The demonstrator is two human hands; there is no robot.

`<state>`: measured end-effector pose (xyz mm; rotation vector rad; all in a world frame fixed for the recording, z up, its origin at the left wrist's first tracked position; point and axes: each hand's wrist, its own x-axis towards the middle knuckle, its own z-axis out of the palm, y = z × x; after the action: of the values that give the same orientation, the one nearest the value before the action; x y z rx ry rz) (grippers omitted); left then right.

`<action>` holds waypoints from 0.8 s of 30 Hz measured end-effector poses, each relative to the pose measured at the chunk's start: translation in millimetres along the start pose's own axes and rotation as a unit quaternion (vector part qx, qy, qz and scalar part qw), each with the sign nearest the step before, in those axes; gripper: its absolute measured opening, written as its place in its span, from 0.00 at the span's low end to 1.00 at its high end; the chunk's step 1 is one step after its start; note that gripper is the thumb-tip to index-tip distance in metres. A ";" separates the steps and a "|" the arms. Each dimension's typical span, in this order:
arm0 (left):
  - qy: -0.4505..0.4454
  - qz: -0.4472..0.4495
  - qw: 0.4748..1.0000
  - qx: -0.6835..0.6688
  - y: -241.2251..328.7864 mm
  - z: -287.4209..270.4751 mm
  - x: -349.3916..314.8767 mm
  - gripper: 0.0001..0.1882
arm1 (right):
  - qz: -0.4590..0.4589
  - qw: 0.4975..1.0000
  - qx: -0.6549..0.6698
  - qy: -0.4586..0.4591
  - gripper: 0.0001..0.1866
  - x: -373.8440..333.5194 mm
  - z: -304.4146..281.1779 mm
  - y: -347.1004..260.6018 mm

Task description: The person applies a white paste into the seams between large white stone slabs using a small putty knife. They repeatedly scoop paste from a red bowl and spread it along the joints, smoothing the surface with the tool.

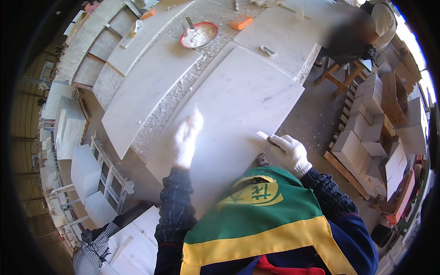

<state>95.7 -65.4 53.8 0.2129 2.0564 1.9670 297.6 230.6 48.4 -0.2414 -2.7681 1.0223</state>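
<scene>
A large white marble-like slab [238, 91] lies in front of me, its grey veins faint. My right hand [291, 155], in a white knit glove, is closed round a putty knife [266, 137]. The knife's flat blade points left over the slab's right edge. On the slab's left part is my left hand [185, 140], also in a white glove. Glare washes out its fingers, so whether it holds anything is hidden. Beyond the slab stands a red-rimmed bowl [200, 35] of white powder or paste, with a scraper [189, 24] standing in it.
Another pale slab [151, 87] lies to the left. An orange block [241, 22] and a small white scraper [268, 51] lie at the far side. Another person [353, 34] is at the far right. Stacked white boxes [357, 133] stand on a pallet at right; a person crouches at lower left.
</scene>
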 end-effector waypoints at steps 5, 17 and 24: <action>0.175 -0.002 0.978 0.115 -4.4 -48.4 43.3 0.24 | -0.028 0.999 0.021 0.035 0.17 9.5 -2.4 -5.1; 0.256 -0.031 0.886 0.386 -36.6 -98.6 85.5 0.22 | -0.014 0.999 -0.009 0.040 0.15 3.4 0.3 0.0; 0.213 0.005 0.917 0.336 -39.9 -102.0 82.9 0.24 | -0.015 0.999 0.000 0.036 0.16 2.3 -0.6 -0.7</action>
<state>-10.5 -139.9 8.5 -0.0852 2.9632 1.3042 295.4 231.0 49.6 -0.2323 -2.6997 0.9853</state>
